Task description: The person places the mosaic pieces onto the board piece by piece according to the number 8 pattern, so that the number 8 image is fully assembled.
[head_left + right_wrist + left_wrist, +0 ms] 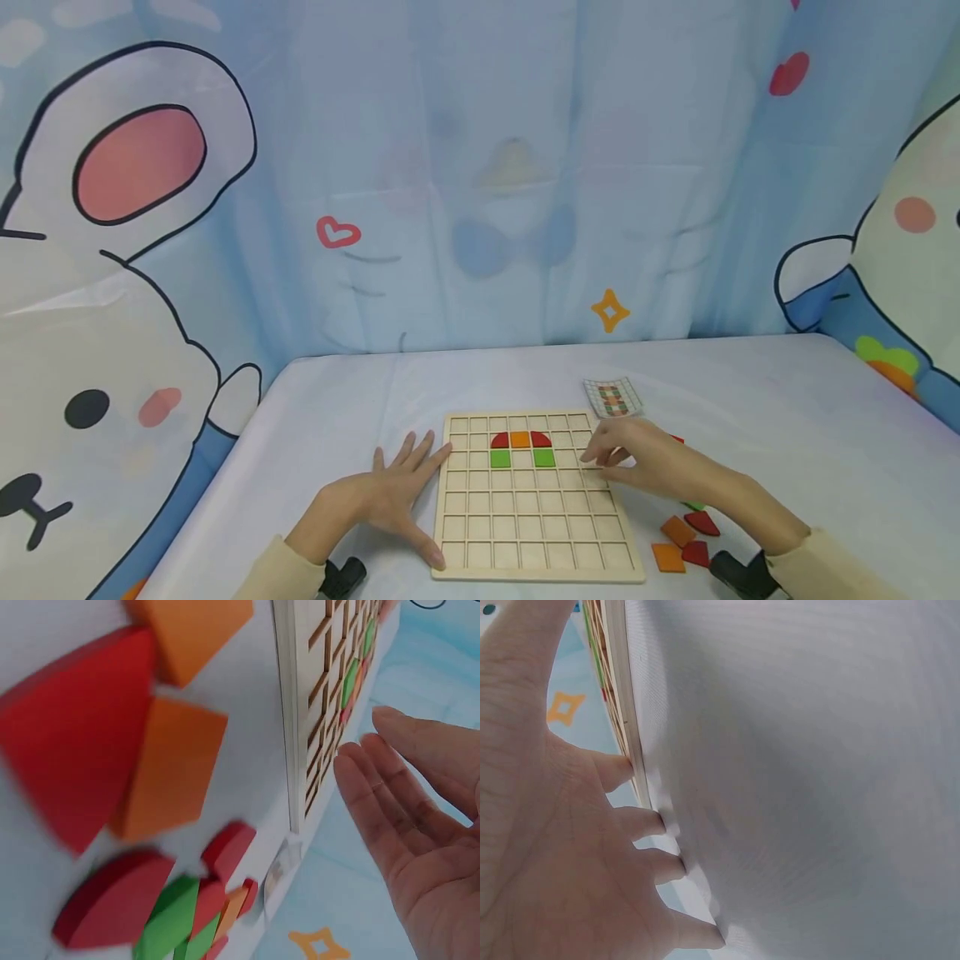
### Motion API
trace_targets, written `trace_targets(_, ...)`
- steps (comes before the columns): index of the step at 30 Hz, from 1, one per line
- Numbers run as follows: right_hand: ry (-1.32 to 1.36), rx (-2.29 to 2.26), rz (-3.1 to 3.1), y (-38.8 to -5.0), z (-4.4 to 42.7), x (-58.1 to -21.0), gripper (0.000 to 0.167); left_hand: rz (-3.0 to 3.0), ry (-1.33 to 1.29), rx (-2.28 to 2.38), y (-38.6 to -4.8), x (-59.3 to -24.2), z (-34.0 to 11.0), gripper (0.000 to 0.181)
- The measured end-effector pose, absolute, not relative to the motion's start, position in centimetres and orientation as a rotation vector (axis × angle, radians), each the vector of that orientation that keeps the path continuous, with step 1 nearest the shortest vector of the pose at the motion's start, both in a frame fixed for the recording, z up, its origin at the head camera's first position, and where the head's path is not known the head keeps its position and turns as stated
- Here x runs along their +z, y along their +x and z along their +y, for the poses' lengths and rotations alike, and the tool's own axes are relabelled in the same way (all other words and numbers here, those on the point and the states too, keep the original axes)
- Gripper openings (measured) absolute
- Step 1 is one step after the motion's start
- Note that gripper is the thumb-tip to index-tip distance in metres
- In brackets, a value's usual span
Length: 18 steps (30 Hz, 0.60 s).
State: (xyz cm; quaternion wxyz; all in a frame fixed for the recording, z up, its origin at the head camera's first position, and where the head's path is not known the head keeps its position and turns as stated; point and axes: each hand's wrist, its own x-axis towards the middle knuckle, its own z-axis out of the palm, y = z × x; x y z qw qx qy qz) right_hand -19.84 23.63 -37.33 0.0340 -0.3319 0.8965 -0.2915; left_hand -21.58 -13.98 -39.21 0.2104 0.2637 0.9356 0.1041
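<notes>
A wooden grid board [536, 527] lies on the table, holding two red pieces, an orange square [519, 439] between them, and green squares [500, 458] below the red ones. Fingers spread, my left hand [390, 497] touches the board's left edge with thumb and index finger; in the left wrist view the hand [577, 847] has its fingertips at the edge and on the cloth. My right hand [652, 458] is over the board's right edge, fingers slightly bent. The right wrist view shows this hand [420, 817] with a gap between thumb and fingers and no piece visible there.
Loose red, orange [668, 558] and green pieces lie right of the board, partly under the right forearm. A patterned card [613, 398] sits behind the board's back right corner. Behind the white table [360, 392] hangs a blue printed curtain [480, 167].
</notes>
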Motion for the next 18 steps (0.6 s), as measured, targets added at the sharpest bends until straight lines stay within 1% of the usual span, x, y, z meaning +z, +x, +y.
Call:
trace_targets(5,-0.898,-0.854,2.689,-18.7,25.6,-37.0,0.012,2.599,0.732,0.291,-21.5,-39.2,-14.1,0.137)
trace_targets(9,-0.799,-0.815,2.651,-17.9,26.9,-37.0,0.015,2.597,0.733,0.293,-21.5,-39.1,-14.1,0.137)
trace_targets(18,-0.791,-0.882,2.535,-16.6,29.2,-38.1,0.017,2.598,0.738,0.279,-21.6,-39.1,-14.1,0.136)
